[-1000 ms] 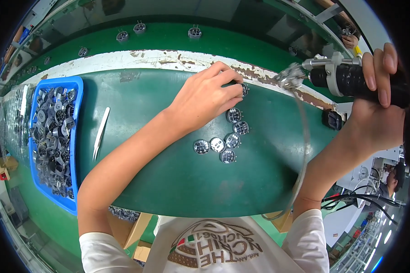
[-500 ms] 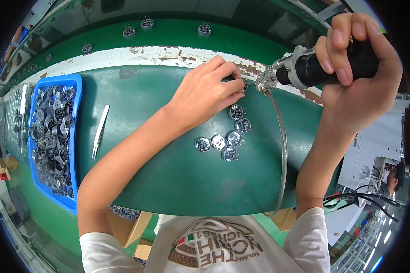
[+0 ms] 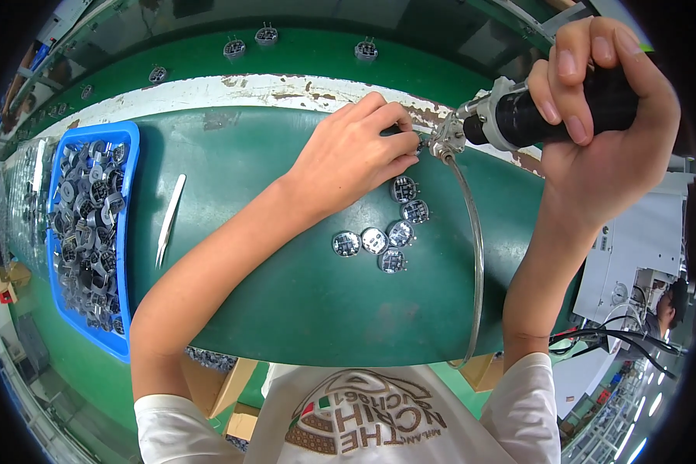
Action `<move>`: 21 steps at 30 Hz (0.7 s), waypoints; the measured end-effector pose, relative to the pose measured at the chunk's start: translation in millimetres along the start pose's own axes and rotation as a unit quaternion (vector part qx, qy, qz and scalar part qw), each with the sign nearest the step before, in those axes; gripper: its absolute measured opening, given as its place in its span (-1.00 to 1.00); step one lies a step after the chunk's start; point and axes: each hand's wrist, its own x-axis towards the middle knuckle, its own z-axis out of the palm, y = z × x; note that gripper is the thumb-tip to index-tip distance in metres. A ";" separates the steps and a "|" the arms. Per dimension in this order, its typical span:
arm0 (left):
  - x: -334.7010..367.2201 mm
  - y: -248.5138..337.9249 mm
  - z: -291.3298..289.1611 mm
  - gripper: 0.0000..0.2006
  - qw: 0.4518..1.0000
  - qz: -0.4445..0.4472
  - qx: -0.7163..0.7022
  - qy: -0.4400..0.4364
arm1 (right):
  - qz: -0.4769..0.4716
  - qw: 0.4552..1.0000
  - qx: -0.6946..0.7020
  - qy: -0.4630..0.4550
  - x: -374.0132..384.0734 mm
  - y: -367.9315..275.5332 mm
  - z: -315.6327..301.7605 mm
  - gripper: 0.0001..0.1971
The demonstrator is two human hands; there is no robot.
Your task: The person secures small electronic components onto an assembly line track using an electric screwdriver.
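Note:
My right hand (image 3: pixel 607 147) is wrapped around a thick black cylinder-shaped dispensing gun (image 3: pixel 518 120), held sideways. Its metal head (image 3: pixel 447 138) points left, and a clear hose (image 3: pixel 475 255) loops down from it. Close against the tip, my left hand (image 3: pixel 356 151) pinches a small round electronic part (image 3: pixel 419 145), mostly hidden by the fingers. Below that hand, several similar round grey parts (image 3: pixel 415 211) with circuit faces and pins lie on the green work mat (image 3: pixel 286 309).
A blue tray (image 3: pixel 133 185) heaped with round parts stands at the left, beside white tweezers (image 3: pixel 170 220). Beyond a chipped white ledge (image 3: pixel 255 87), round parts (image 3: pixel 366 50) sit spaced along a green belt (image 3: pixel 309 58). Dark cables (image 3: pixel 619 334) and grey equipment (image 3: pixel 603 271) are at the right.
The parts on the far belt have shifted right. The dispensing gun's head and right hand have moved slightly left; the left hand still pinches its round part against the tip.

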 end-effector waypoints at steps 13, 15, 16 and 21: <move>2.7 -3.2 -5.7 -0.78 0.997 -0.035 -0.062 0.027 | -0.005 0.997 0.071 -0.009 -4.9 -20.3 1.0 -0.76; 3.9 -2.3 -6.5 -0.80 0.997 -0.037 -0.069 0.024 | -0.002 0.998 0.056 -0.018 -4.1 -22.9 -0.2 -0.76; 4.2 -2.2 -6.8 -0.81 0.996 -0.038 -0.077 0.022 | 0.000 0.999 0.048 -0.023 -3.7 -24.7 -1.3 -0.75; 3.9 -3.5 -8.1 -0.85 0.995 -0.043 -0.093 0.018 | 0.010 0.999 0.012 -0.045 -2.0 -33.8 -11.6 -0.73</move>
